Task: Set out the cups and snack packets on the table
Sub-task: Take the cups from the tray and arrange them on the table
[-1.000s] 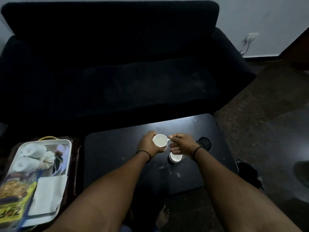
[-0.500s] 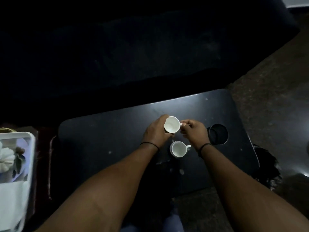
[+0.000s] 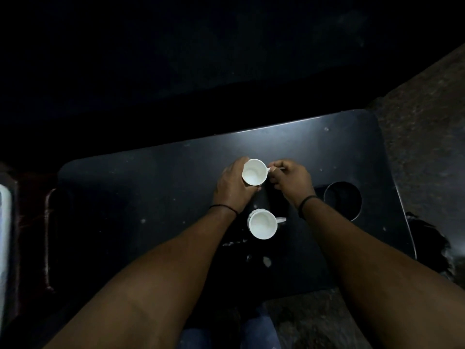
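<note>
A small white cup [image 3: 254,172] is held over the middle of the black table [image 3: 156,187]. My left hand [image 3: 232,188] wraps around its left side. My right hand [image 3: 289,178] pinches its handle from the right. A second white cup [image 3: 263,224] stands upright on the table just nearer to me, between my forearms, with its handle pointing right. Both cups look empty. No snack packets are in view.
A round cup-holder hole [image 3: 342,201] is cut into the table's right side. A dark sofa [image 3: 201,59] runs along the far edge. A white tray's rim [image 3: 4,235] shows at the far left on a dark red stand. Brown floor lies right.
The view has tilted down and closer, so the tray with packets has slid out at the left. Both hands keep hold of the upper cup; the lower cup stays in place.
</note>
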